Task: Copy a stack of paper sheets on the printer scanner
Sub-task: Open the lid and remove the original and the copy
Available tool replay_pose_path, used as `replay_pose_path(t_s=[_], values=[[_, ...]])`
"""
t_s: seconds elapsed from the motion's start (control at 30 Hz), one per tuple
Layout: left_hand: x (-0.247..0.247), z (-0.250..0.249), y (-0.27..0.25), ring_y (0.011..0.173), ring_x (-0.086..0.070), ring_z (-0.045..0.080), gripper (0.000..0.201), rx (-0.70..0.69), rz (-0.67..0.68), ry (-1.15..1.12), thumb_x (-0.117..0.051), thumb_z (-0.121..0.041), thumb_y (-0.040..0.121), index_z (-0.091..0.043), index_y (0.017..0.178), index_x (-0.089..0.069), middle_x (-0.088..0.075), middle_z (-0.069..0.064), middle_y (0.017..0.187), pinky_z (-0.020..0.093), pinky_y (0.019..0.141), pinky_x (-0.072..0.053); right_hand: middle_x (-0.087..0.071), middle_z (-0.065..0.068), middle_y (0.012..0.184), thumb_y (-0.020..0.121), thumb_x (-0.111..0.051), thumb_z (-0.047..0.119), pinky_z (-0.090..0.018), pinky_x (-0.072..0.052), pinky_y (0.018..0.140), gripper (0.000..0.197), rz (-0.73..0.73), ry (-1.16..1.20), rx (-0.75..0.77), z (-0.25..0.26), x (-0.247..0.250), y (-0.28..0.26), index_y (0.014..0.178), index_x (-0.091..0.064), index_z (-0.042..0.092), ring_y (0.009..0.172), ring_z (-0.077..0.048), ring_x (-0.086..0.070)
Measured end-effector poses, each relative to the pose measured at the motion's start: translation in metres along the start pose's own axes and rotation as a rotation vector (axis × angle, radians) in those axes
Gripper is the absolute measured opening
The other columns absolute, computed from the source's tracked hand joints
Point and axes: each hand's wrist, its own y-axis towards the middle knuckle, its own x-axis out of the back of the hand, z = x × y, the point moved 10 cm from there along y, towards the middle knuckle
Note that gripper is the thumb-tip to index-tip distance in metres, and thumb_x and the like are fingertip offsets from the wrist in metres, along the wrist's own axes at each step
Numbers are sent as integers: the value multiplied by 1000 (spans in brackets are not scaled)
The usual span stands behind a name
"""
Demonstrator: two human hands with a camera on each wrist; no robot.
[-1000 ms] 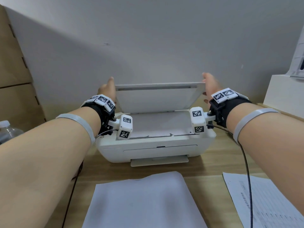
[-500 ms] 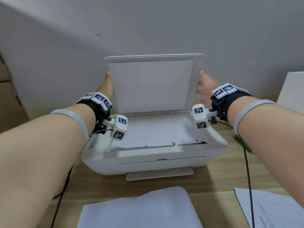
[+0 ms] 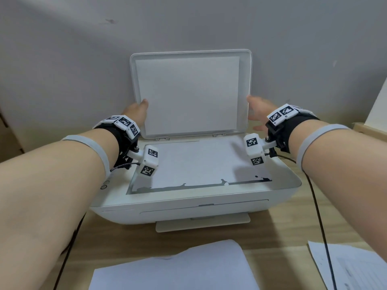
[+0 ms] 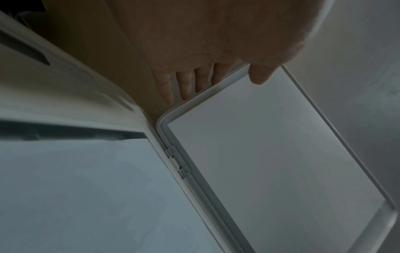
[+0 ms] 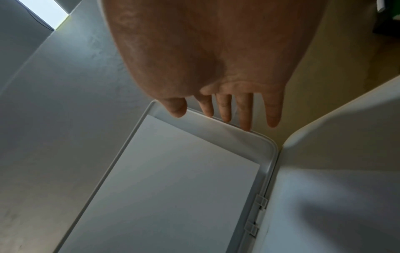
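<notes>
Your left hand [image 3: 136, 110] pinches the raised lid [image 3: 189, 93] at its side edge, thumb in front; your right hand [image 3: 258, 113] lies wide and flat beside the opposite edge; a sheet [image 3: 201, 162] lies on the glass; ease the lid fully back before releasing, then lift the sheet squarely.

An office corner — a printer [image 3: 194, 193] and printed sheets [image 3: 354, 268] on a wooden desk [image 3: 278, 233].

Plain grey wall [image 3: 188, 24] behind, small dark scuff [image 3: 110, 21] up top. Light wood-grain tabletop [image 3: 278, 231]. Cardboard-brown surface [image 3: 8, 139] far left, white box [image 3: 378, 109] far right.
</notes>
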Motion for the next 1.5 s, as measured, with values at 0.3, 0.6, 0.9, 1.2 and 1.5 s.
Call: replay_pose_path(t_s=[0.3,0.6,0.9,1.2,1.5], values=[[-16,33,-41,108,-55,30,32,193,151,5,-58,-33,94,-12,115,-47,-52,13,116,47,93,-51,-69,-9,109,90,-49,54,-53,-44,102,45,263,-208,-139,-33,-14,-32,112,-62,18,114,-36,-63],[-27,35,-66,80,-56,25,28,195,222,-30,-65,-21,90,-9,107,-48,-48,8,88,37,68,-54,-65,-10,123,93,-60,38,-28,-46,57,33,233,-468,-159,-28,-4,-74,117,-61,15,77,-23,-56],[-36,38,-77,76,-73,17,38,195,335,-26,-73,-36,85,-7,105,-59,-72,12,92,29,74,-56,-71,-5,97,75,-78,41,-29,-56,70,54,224,-557,-183,-43,-5,-79,117,-61,12,76,-19,-67],[-51,25,-103,95,-63,10,45,-5,507,190,-81,-51,69,-26,104,-70,-75,-5,102,34,86,-45,-62,-8,81,83,-71,21,-23,-44,51,35,292,-584,16,-24,0,-110,118,-66,18,63,-23,-51],[-97,-23,-175,78,-61,30,60,-199,649,540,-75,-66,62,-21,100,-69,-68,9,89,33,69,-47,-67,-16,94,83,-67,9,-60,-55,83,12,-52,-163,104,-38,134,-164,84,-69,20,81,-30,-62]])
